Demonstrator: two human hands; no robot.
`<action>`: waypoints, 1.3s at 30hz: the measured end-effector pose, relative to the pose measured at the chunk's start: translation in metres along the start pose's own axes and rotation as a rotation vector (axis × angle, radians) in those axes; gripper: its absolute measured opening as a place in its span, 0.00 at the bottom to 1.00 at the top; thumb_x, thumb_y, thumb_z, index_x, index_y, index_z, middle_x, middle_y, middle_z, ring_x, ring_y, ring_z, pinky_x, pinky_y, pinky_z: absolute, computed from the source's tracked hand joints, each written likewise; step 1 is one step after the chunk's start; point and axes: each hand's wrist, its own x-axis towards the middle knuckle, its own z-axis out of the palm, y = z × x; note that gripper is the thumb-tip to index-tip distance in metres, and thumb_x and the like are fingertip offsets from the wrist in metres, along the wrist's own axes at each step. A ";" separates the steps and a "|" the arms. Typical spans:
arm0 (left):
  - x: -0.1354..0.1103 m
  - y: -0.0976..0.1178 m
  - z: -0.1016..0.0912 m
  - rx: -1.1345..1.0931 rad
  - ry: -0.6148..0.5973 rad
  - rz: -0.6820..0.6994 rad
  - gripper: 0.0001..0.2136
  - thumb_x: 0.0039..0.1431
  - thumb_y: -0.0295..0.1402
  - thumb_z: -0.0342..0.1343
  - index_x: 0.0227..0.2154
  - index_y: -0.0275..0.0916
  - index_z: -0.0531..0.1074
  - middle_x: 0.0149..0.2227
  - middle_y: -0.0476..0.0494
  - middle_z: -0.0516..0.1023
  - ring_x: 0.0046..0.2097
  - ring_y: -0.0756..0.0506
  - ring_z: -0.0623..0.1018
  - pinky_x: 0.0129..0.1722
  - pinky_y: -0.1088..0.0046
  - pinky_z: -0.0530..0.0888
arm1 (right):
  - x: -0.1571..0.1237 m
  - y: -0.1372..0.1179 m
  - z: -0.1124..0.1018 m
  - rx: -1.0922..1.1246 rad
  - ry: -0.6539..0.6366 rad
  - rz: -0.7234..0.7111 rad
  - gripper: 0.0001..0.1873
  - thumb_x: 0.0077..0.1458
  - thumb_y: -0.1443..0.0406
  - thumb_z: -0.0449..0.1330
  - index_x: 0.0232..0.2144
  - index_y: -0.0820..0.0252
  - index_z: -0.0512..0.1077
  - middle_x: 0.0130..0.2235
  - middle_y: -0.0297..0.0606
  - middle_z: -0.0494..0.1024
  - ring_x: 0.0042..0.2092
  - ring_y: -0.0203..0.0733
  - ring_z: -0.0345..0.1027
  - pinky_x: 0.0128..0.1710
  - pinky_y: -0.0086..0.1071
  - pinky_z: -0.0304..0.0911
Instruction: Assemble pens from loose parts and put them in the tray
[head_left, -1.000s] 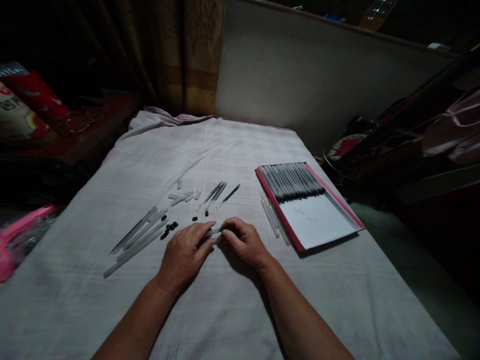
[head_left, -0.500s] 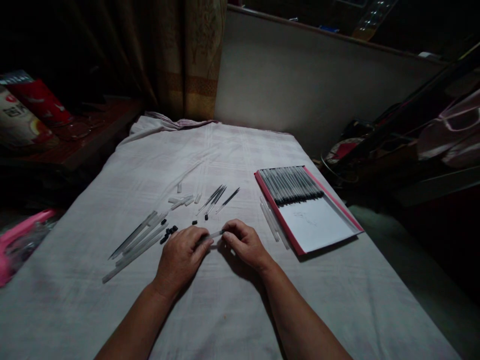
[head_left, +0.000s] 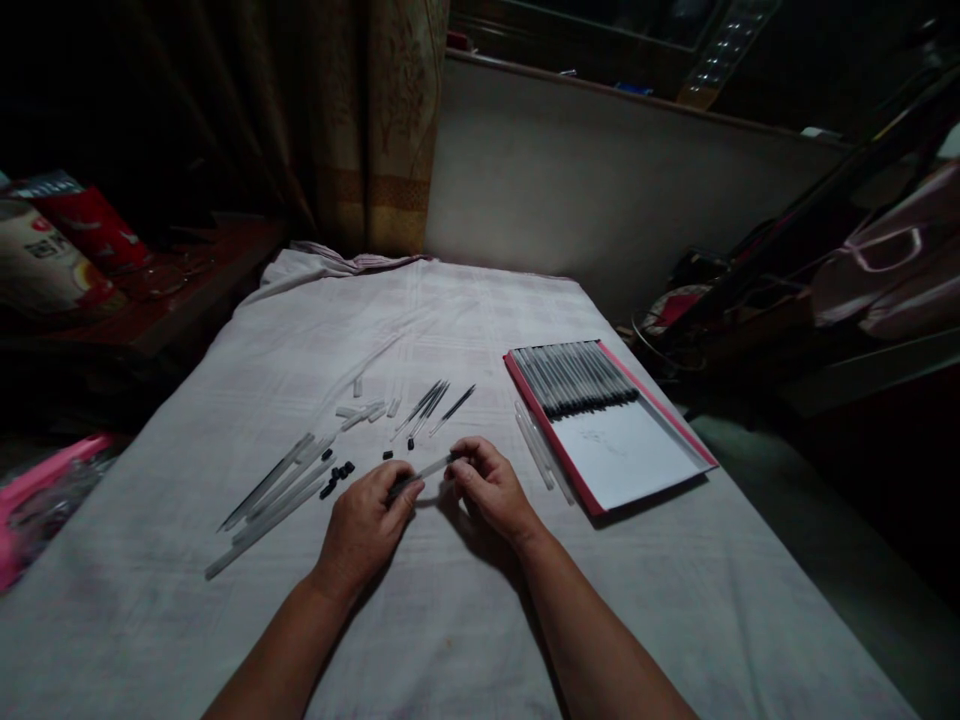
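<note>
A slim pen [head_left: 435,467] with a clear barrel spans both hands, tilted up to the right. My left hand [head_left: 364,520] is closed around its left part, where something dark shows. My right hand [head_left: 491,490] pinches the other end, which is dark and partly hidden by the fingers. Several black plugs [head_left: 339,478] lie left of my left hand. Beyond my hands are several dark ink refills [head_left: 429,405] and clear caps [head_left: 361,413]. Several clear pen barrels [head_left: 274,510] rest at the left, with a dark-tipped refill among them.
A red-edged box [head_left: 622,455] at the right holds a row of assembled pens [head_left: 577,375]. A few clear tubes [head_left: 534,445] lie along its left side. A checked white cloth [head_left: 450,630] covers the table. Far left, a wooden surface [head_left: 225,235] carries packages.
The view has shifted slightly upward. My hands stay on the pen, and a little more of its barrel shows between them. The surrounding parts have not moved.
</note>
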 end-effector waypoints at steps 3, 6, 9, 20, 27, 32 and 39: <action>-0.001 0.003 0.001 -0.035 0.006 -0.071 0.11 0.62 0.45 0.50 0.35 0.44 0.71 0.30 0.50 0.79 0.31 0.46 0.78 0.33 0.73 0.71 | -0.002 -0.002 0.007 0.023 -0.029 0.018 0.16 0.48 0.56 0.67 0.34 0.57 0.69 0.26 0.29 0.74 0.22 0.30 0.62 0.23 0.25 0.59; 0.000 0.005 -0.001 -0.049 0.008 -0.097 0.12 0.61 0.45 0.50 0.34 0.44 0.71 0.30 0.50 0.79 0.31 0.46 0.79 0.32 0.72 0.71 | -0.004 -0.003 0.013 0.033 -0.032 0.034 0.17 0.46 0.55 0.68 0.34 0.57 0.71 0.25 0.28 0.73 0.22 0.30 0.62 0.23 0.25 0.58; 0.001 0.007 -0.003 -0.074 -0.004 -0.076 0.12 0.61 0.45 0.50 0.34 0.44 0.72 0.30 0.50 0.80 0.30 0.47 0.79 0.33 0.73 0.72 | -0.005 -0.004 0.016 0.036 -0.049 0.040 0.17 0.45 0.56 0.68 0.35 0.57 0.72 0.25 0.27 0.72 0.23 0.29 0.61 0.24 0.25 0.58; 0.000 -0.001 0.001 -0.118 0.056 -0.060 0.12 0.61 0.43 0.51 0.37 0.43 0.75 0.33 0.48 0.82 0.33 0.46 0.80 0.37 0.72 0.75 | -0.002 -0.011 0.006 0.155 0.187 0.084 0.23 0.40 0.52 0.70 0.34 0.59 0.70 0.26 0.29 0.73 0.23 0.29 0.61 0.20 0.22 0.53; 0.001 0.004 -0.001 -0.154 0.083 -0.074 0.11 0.59 0.43 0.53 0.37 0.43 0.75 0.35 0.48 0.82 0.32 0.47 0.79 0.36 0.72 0.75 | -0.006 -0.009 0.020 0.155 0.165 0.117 0.24 0.38 0.52 0.72 0.34 0.60 0.72 0.25 0.30 0.73 0.22 0.29 0.62 0.18 0.22 0.51; 0.003 0.005 -0.004 -0.244 0.108 -0.189 0.11 0.57 0.43 0.55 0.34 0.43 0.76 0.30 0.49 0.81 0.29 0.47 0.77 0.31 0.73 0.73 | -0.006 -0.011 0.018 0.219 0.205 0.146 0.25 0.36 0.51 0.73 0.32 0.60 0.71 0.27 0.33 0.75 0.22 0.30 0.63 0.17 0.22 0.51; 0.006 -0.002 -0.006 -0.297 0.074 -0.221 0.12 0.56 0.44 0.55 0.33 0.42 0.75 0.31 0.47 0.81 0.31 0.46 0.78 0.34 0.71 0.73 | -0.005 -0.019 -0.012 0.218 0.230 0.157 0.22 0.35 0.55 0.73 0.28 0.60 0.72 0.24 0.32 0.75 0.21 0.29 0.61 0.16 0.20 0.48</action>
